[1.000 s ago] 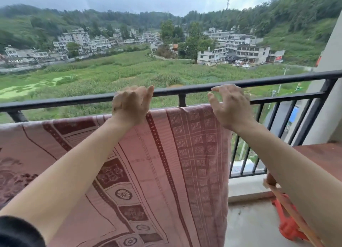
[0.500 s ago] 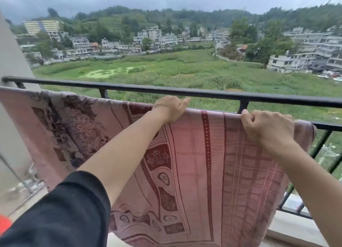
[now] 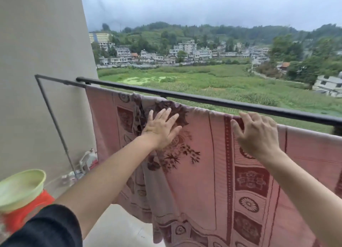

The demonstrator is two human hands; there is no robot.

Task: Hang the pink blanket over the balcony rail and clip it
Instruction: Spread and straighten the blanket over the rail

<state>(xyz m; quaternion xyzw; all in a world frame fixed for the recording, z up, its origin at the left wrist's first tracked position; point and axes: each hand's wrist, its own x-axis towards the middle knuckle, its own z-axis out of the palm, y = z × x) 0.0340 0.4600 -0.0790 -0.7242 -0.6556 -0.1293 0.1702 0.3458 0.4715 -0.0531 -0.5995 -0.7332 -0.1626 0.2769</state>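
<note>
The pink blanket [image 3: 199, 172], patterned with dark red flowers and bands, hangs over the lower bar of the black balcony rail [image 3: 212, 100] and reaches down near the floor. My left hand [image 3: 162, 128] lies flat on the blanket's flower pattern, fingers spread, just below the bar. My right hand [image 3: 257, 134] rests on the blanket's top fold at a dark red stripe, fingers curled over the edge and loosely apart. The lower bar is hidden under the cloth. No clip is in view.
A beige wall [image 3: 42, 61] closes the balcony on the left, with a thin black rod frame [image 3: 53, 115] in front of it. A pale green basin [image 3: 20, 187] sits on a red stool [image 3: 24, 215] at lower left. White containers [image 3: 88, 159] stand in the corner.
The view has swung left to the blanket's wall end. My left hand moved from gripping the top edge to lying flat on the cloth. My right hand slid left along the fold.
</note>
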